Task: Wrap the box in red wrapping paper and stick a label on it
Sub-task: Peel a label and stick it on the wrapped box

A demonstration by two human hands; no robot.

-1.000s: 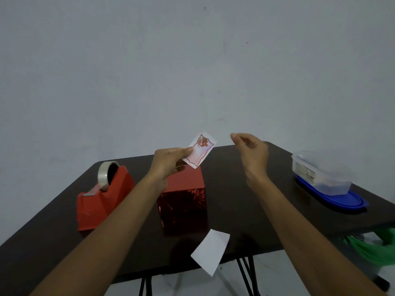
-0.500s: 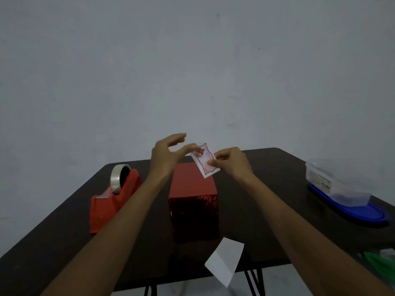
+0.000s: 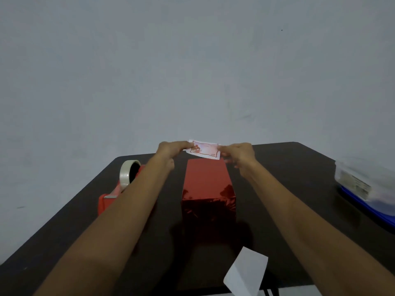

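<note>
The box [image 3: 207, 184], wrapped in shiny red paper, stands upright in the middle of the dark table [image 3: 288, 178]. A small white label [image 3: 206, 150] with a red printed border hangs level just above the box's far top edge. My left hand [image 3: 171, 151] pinches the label's left end and my right hand [image 3: 238, 153] pinches its right end. Whether the label touches the box cannot be told.
A red tape dispenser [image 3: 121, 186] with a clear tape roll sits left of the box, partly behind my left forearm. A folded white backing paper [image 3: 245, 274] lies at the near table edge. At the right edge stands a clear plastic container on a blue lid [image 3: 363, 189].
My left hand alone held the tilted label a second ago. The right hand came in and took its other end, and both hands turned it level over the box.
</note>
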